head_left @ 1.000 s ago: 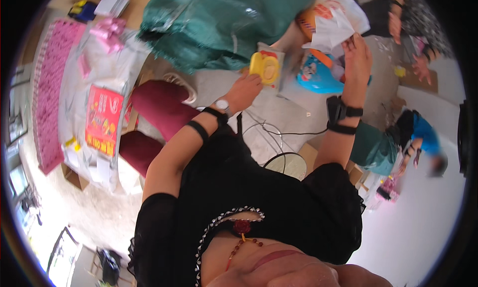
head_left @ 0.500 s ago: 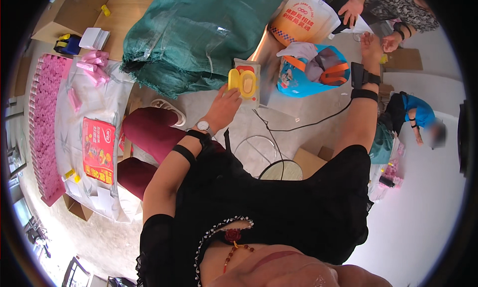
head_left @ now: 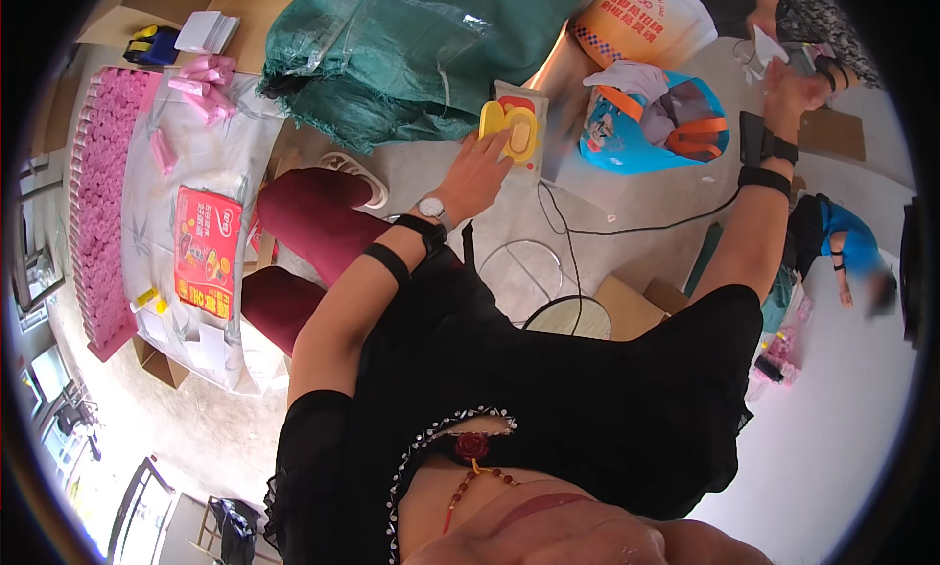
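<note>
My left hand (head_left: 473, 178), with a watch on its wrist, rests its outstretched fingers on a pack of wipes (head_left: 530, 160). The pack's yellow flip lid (head_left: 493, 118) is lifted beside its oval opening. Out to the right, my right hand (head_left: 795, 87) is raised, and its fingertips meet the lower end of a crumpled white tissue (head_left: 770, 50). Another person's hand (head_left: 763, 20) is close above the tissue; whether it also touches it cannot be made out. A blue bag (head_left: 627, 144) with orange handles holds pale cloth between my two hands.
A large green woven sack (head_left: 411, 56) lies ahead. On the left, a cloth-covered table (head_left: 147, 208) carries pink packets (head_left: 208, 90) and a red box (head_left: 208, 247). A black cable (head_left: 646, 232) runs past a round stool (head_left: 578, 317). Another person in blue (head_left: 847, 237) bends at the far right.
The view has shifted, so most things stand further right. My right hand and the other person's hand have moved outward together. My left hand stays at the wipes pack.
</note>
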A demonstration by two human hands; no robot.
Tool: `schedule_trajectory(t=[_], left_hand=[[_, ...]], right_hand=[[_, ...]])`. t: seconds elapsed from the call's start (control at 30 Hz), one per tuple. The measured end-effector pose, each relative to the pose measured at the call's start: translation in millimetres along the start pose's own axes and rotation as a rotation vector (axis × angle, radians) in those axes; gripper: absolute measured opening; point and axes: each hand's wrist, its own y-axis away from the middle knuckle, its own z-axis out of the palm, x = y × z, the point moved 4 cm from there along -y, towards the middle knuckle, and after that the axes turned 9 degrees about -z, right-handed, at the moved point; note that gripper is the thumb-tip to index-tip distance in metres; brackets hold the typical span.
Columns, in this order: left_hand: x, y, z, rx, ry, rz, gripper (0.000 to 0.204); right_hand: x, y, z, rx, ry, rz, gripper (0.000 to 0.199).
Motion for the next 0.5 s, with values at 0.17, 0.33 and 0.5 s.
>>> schedule_trajectory(t=[0.17, 0.33, 0.5], left_hand=[[3, -3, 2, -0.021, 0.141, -0.069, 0.044], [2, -13, 14, -0.038, 0.320, -0.141, 0.049], [0, -21, 10, -0.013, 0.335, -0.220, 0.056]], right_hand=[[-194, -6, 141, 0.053, 0.223, -0.031, 0.027], [-245, 109, 299, -0.397, -0.051, 0.136, 0.021], [-232, 164, 342, -0.375, -0.013, 0.120, 0.017]])
